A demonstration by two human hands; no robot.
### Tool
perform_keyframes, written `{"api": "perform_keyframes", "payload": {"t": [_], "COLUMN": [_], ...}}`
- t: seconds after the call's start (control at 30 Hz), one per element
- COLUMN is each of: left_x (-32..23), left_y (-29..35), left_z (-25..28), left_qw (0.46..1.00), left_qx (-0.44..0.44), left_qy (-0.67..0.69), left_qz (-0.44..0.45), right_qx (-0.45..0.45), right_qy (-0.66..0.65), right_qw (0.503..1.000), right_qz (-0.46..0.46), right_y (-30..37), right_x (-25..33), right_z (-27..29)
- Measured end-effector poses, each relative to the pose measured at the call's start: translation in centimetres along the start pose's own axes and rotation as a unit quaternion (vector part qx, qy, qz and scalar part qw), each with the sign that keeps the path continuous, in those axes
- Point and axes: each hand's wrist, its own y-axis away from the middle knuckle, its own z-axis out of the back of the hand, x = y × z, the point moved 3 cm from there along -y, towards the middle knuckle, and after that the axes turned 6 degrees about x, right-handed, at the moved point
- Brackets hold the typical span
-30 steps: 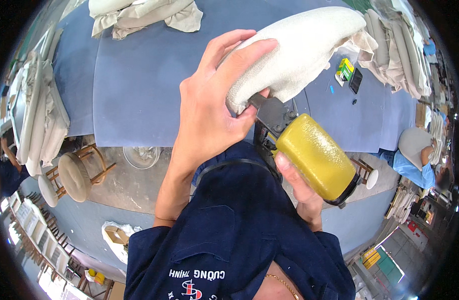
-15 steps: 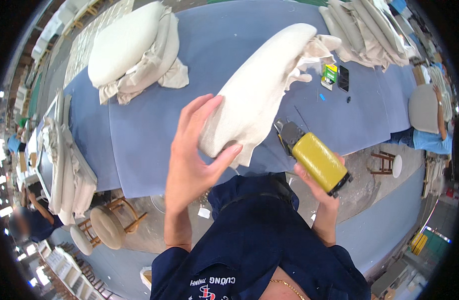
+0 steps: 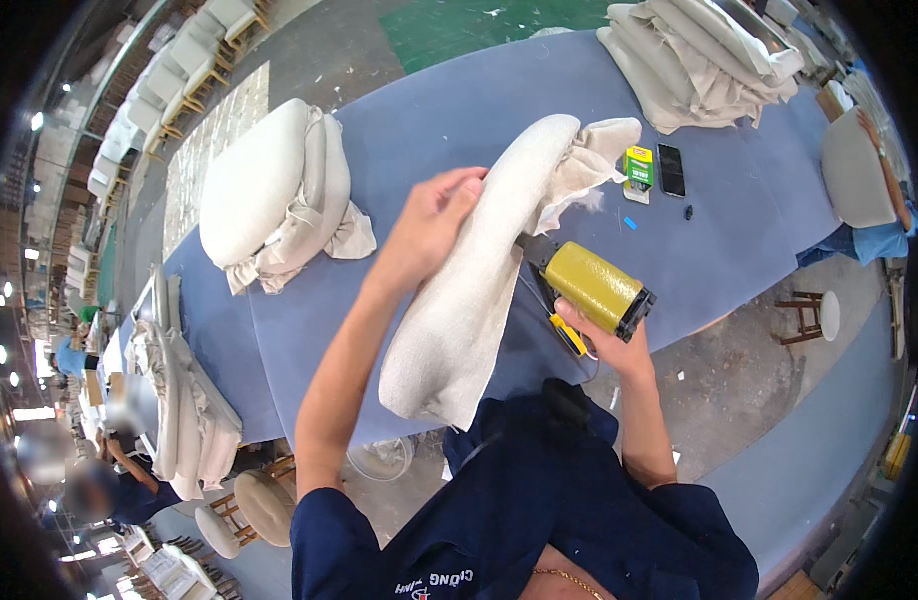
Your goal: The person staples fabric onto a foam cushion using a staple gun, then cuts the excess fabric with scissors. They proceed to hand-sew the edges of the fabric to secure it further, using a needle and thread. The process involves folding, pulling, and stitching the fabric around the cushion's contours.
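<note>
A seat cushion (image 3: 459, 290) in off-white cloth is tilted up on edge on the blue-grey table (image 3: 419, 110), its loose cloth edges gathered on the right side. My left hand (image 3: 429, 225) is closed on the cushion's left side near its upper part. In my right hand (image 3: 619, 345) is a staple gun (image 3: 594, 290) with a yellow body and a black end cap. Its nose meets the cushion's right side, where the tip is hidden. A yellow-and-black handled tool (image 3: 567, 335) lies beside the gun.
Stacked cushions (image 3: 264, 190) stand at the left, with more stacked cushions (image 3: 694, 70) at the far right. A green-yellow box (image 3: 638, 170), a phone (image 3: 671, 170) and a small blue piece (image 3: 630, 223) lie right of the cushion. Another person's arm (image 3: 884, 165) shows at the right edge.
My left hand has moved from the cushion's near end up along its left side. The staple gun has come left and up against the cushion. The whole view has shifted.
</note>
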Motion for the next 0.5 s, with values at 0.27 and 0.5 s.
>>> {"api": "perform_keyframes", "payload": {"t": [0.27, 0.5], "left_x": [-1.8, -3.1], "left_y": [3.2, 5.7], "left_z": [3.6, 4.0], "left_qw": [0.985, 0.85], "left_qx": [0.02, -0.125], "left_qy": [-0.102, -0.503], "left_qz": [0.137, 0.1], "right_qx": [0.074, 0.065], "right_qy": [-0.019, 0.007], "right_qw": [0.978, 0.976], "right_qz": [0.192, 0.206], "right_y": [-4.2, -8.6], "right_x": [2.9, 2.3], "right_z": [-5.2, -9.5]}}
